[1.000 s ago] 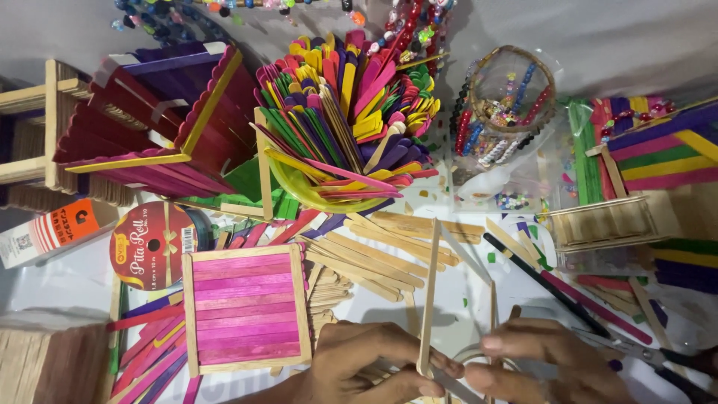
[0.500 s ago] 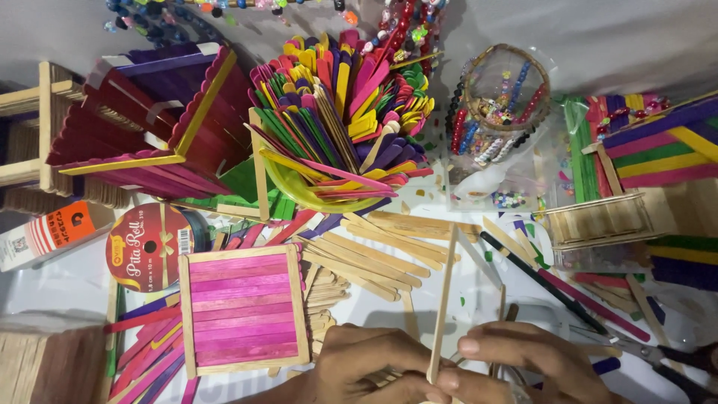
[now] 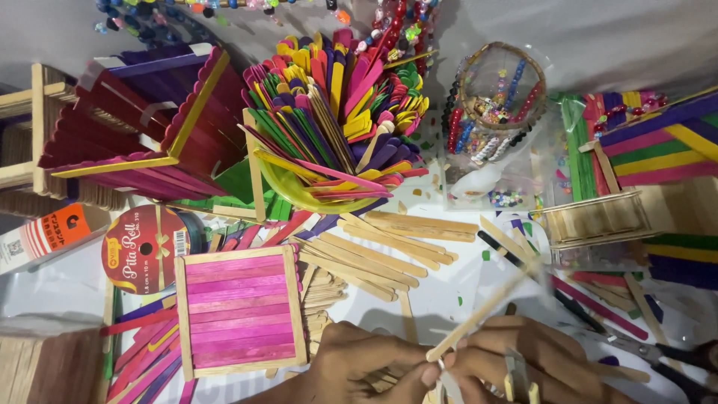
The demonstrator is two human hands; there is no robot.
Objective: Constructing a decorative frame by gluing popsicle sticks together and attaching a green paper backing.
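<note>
At the bottom edge my left hand (image 3: 359,366) and my right hand (image 3: 516,359) meet, both pinching the lower end of a plain wooden craft stick (image 3: 479,314). The stick slants up to the right and looks blurred. A small metal cutter (image 3: 520,374) rests in my right hand's fingers. To the left of my left hand lies a pink stick panel (image 3: 239,310) with a plain wooden frame. Loose plain sticks (image 3: 374,258) are scattered just above my hands.
A yellow-green cup (image 3: 329,198) crammed with coloured sticks stands in the middle. A maroon stick box (image 3: 142,127) is at the left, a ribbon spool (image 3: 146,247) below it. A bead basket (image 3: 497,97) and small stick crate (image 3: 598,217) sit at the right; scissors (image 3: 658,352) lie lower right.
The wooden stick has swung from nearly upright to a slant toward the right. Both hands stay at the bottom edge, gripping its lower end.
</note>
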